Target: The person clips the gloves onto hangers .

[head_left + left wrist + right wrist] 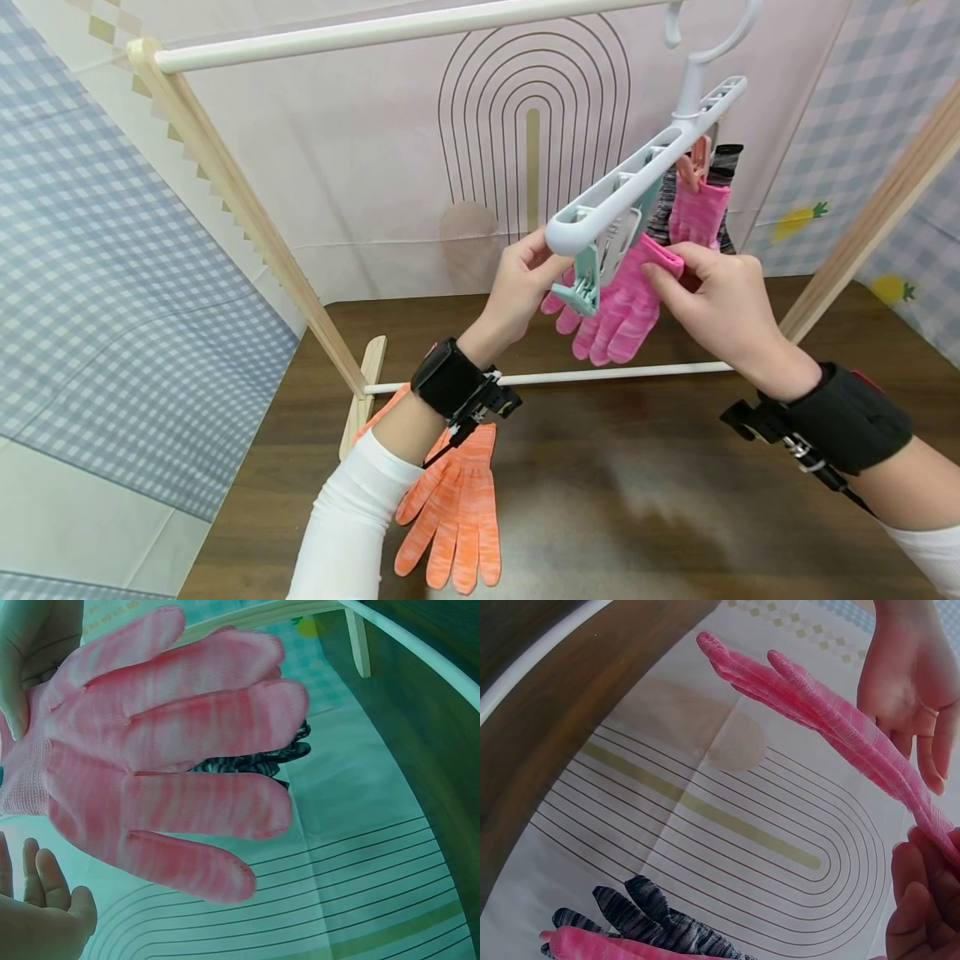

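Note:
My right hand [723,304] pinches the folded cuff of a pink glove [618,321] between thumb and fingers. The glove hangs fingers-down beneath a white clip hanger [645,175], close to its mint green clips. With thumb and index finger, my left hand [521,283] grips the near end of the hanger, beside a green clip [581,287]. In the left wrist view the pink glove [187,727] spreads broadly; its cuff is partly hidden. Farther along the hanger, a pink clip [696,162] holds another pink glove [697,212], with a black-and-grey glove [663,208] behind it.
The hanger hooks over a white rod [405,29] on a wooden frame [255,217]. A lower white bar [615,372] crosses near the brown tabletop [600,500]. Orange gloves [457,508] lie at the front left, partly under my left forearm.

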### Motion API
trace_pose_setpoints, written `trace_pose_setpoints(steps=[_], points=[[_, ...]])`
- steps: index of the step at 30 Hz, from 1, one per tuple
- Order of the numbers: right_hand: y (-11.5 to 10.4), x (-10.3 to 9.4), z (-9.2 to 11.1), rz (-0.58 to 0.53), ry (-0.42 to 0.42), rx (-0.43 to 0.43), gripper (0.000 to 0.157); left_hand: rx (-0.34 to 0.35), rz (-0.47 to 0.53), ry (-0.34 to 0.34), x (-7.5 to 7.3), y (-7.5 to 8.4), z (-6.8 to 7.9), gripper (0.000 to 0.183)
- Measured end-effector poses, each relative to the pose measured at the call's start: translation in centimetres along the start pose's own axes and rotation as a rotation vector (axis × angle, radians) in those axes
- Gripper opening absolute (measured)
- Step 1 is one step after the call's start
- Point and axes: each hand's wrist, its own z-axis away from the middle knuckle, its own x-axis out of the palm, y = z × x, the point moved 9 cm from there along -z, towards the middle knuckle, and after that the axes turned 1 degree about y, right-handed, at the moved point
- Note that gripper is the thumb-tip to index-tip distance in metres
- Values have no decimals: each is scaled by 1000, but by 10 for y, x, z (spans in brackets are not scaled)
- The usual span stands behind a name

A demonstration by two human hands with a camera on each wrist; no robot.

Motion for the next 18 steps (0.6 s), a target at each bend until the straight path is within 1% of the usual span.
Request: trace_pose_setpoints(steps=[6,9,15,18], points=[[2,0,2,-6,-6,0,10,-24,-27,15,-5,-8,4,24],[2,0,2,-13,-7,6,10,-37,-40,9,-8,-11,7,20],[5,2,3,-25,-13,15,8,-58,-55,-63,-11,-17,17,21],[5,3,4,-25,-18,15,8,-83,-72,-90,-14,-23,21,21]])
